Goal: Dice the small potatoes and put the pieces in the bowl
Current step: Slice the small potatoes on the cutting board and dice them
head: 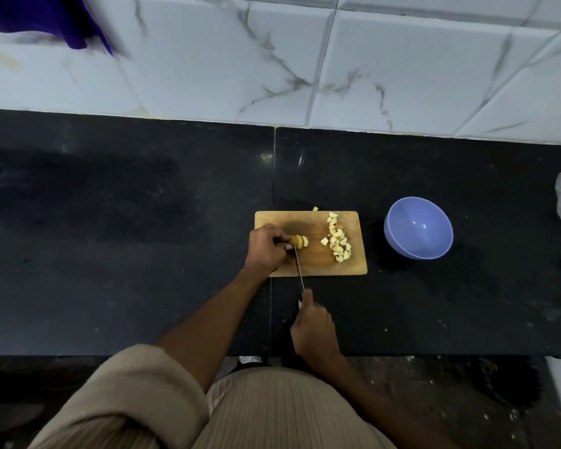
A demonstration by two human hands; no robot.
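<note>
Black counter point(143, 254) carries everything; white marble-veined tiles behind it. A purple cloth hangs at top left, and something pale and crinkled, perhaps a bag, sits at the far right edge.

Wooden cutting board point(311, 264) lies flat, near the middle of the counter. Blue bowl point(418, 227) stands to the right of the board, apart from it, and looks to hold nothing yet.

Left hand point(266, 251) rests on the board's left part, fingers curled round the uncut end of a small potato point(298, 242). The potato is partly sliced; a few rounds lean off its right end. Right hand point(314, 328) is off the board's near edge, fingers wrapped on the handle of a knife point(298, 267), index finger stretched along the top. The blade runs up across the near edge of the board, its tip meeting the potato just beside the left fingertips.

Pile of diced pieces point(337, 244) sits on the board's right part; one stray cube point(315, 208) lies at the far edge, possibly on the counter.

Judgement: slicing step under way, dicing of this potato still to come, no transfer to the bowl done.

To do well:
- keep left fingertips tucked back from the blade, as the remaining stub is short;
- hold slices even in thickness;
- stack rounds before cross-cutting, so cubes match the pile;
- gather the stray cube when scraping into the bowl.
</note>
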